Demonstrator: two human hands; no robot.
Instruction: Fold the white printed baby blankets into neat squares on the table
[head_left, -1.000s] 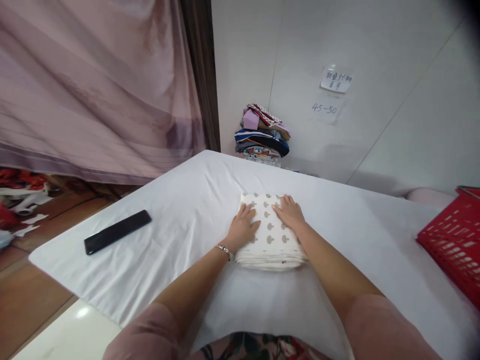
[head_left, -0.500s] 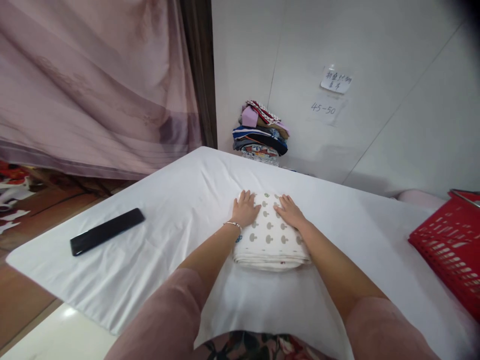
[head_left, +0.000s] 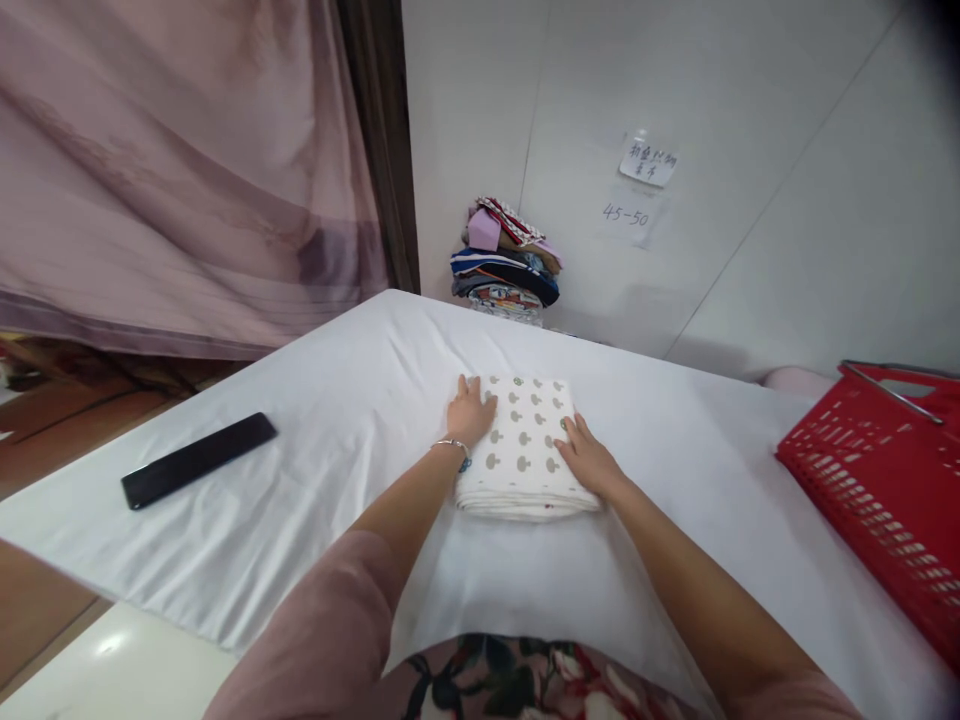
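A folded white cloth with small grey prints (head_left: 525,440) lies on the white-covered table (head_left: 352,400). My left hand (head_left: 469,412) lies flat, fingers stretched out, on the cloth's far left corner; a thin bracelet circles that wrist. My right hand (head_left: 589,460) rests flat against the cloth's near right edge, fingers spread. Neither hand grips anything.
A black phone (head_left: 199,460) lies on the table's left side. A red plastic basket (head_left: 889,480) stands at the right edge. A stack of folded clothes (head_left: 506,265) sits against the white wall at the back. A pink curtain (head_left: 172,170) hangs on the left.
Both hands have slid apart from the middle of the cloth's top: the left to the far left corner, the right to the near right edge. The view shifted slightly right.
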